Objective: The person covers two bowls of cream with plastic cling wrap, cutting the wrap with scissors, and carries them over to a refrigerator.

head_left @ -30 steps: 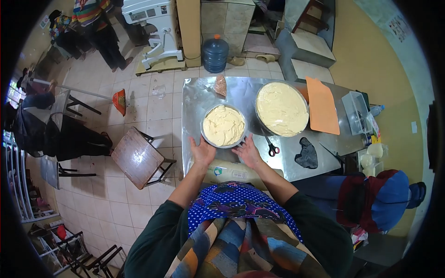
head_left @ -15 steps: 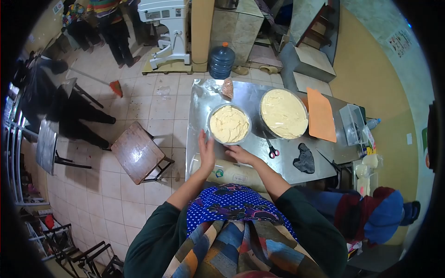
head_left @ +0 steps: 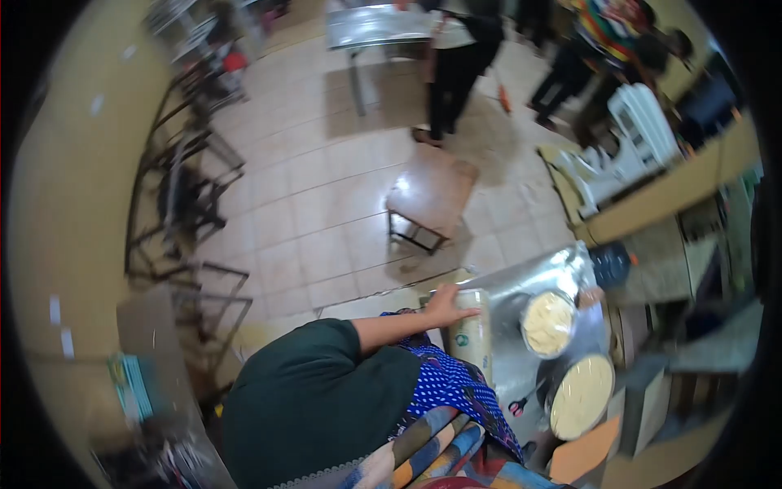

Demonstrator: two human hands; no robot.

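Note:
My left hand rests on the far end of a thick pale roll with a green logo, its thumb stretched out and apart from the fingers. The roll lies along the near edge of the metal table. My right hand is out of sight. Beyond the roll stands a round container of pale yellow cream, and a larger one of the same cream is closer to me. Scissors with red and black handles lie between the roll and the larger container.
An orange board sits beside the larger container. On the tiled floor stands a wooden stool, with a person behind it. A white mixer and a blue water bottle are at the right. Metal frames line the left wall.
My view has swung left, bringing the left wall and metal frames in. My left hand has moved from beside the smaller container onto the roll. My right hand has left the view.

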